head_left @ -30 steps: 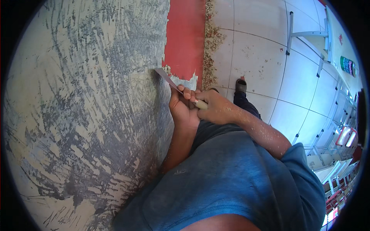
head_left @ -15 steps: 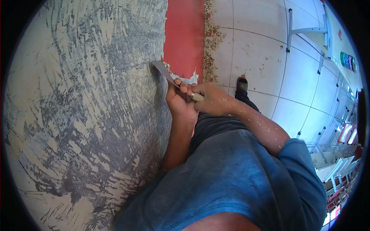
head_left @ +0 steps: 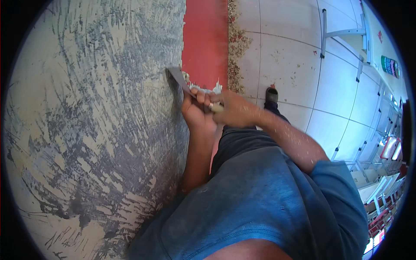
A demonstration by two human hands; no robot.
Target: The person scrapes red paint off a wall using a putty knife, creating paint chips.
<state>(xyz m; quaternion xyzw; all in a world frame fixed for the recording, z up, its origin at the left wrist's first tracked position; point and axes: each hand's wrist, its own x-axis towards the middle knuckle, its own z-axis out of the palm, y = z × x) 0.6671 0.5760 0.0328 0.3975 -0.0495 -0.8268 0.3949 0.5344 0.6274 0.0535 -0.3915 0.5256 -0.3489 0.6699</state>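
A scraper with a wide metal blade [head_left: 177,80] and a pale handle is held in both my hands. My right hand [head_left: 237,109], slightly blurred, is wrapped round the handle. Just ahead of it, my left hand [head_left: 198,112] has its fingers curled round the blade's lower part. The blade's broad end meets the rough wall [head_left: 108,104], where cream coating shows in streaks over grey. Beside the blade, a ragged pale edge of coating borders a smooth red strip [head_left: 205,43] at the wall's foot.
Flakes and crumbs [head_left: 236,52] lie along the red strip on the white tiled floor [head_left: 290,52]. A dark shoe [head_left: 271,94] rests on the tiles. On the right, a pale table [head_left: 381,47] with metal legs carries a green can [head_left: 389,66]; more furniture stands behind.
Both hands and the scraper have shifted slightly left, and the blade's end has moved a little further over the wall. My grip on it looks the same.
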